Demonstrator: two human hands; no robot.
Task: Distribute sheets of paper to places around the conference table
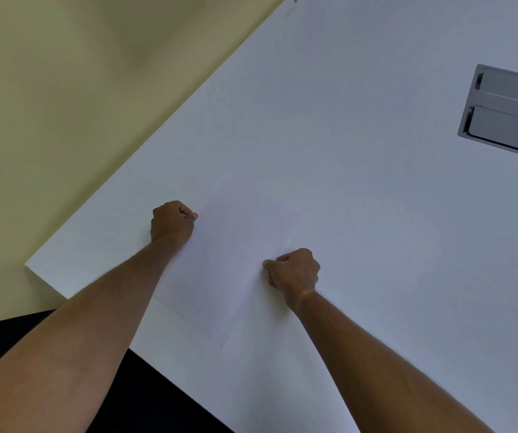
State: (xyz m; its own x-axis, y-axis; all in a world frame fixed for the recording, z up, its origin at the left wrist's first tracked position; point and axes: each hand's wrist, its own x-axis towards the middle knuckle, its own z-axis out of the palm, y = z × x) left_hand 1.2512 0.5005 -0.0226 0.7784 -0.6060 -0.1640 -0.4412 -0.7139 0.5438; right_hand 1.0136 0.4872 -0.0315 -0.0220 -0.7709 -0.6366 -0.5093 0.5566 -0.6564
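A white sheet of paper (229, 260) lies flat on the white conference table (360, 198), near the table's corner. It is barely distinct from the tabletop; only faint edges show. My left hand (172, 221) is curled at the sheet's left edge, thumb and fingers pinched on it. Across the sheet, at its right edge, my right hand (293, 270) is also curled, with its fingertips pinching the paper. Both forearms reach in from the bottom of the view.
A grey recessed cable box (507, 110) with two lids is set into the table at the right. The table's corner (28, 265) is at the left, over a pale yellow floor (48, 104). Something dark (145, 398), perhaps a chair, sits below the near edge.
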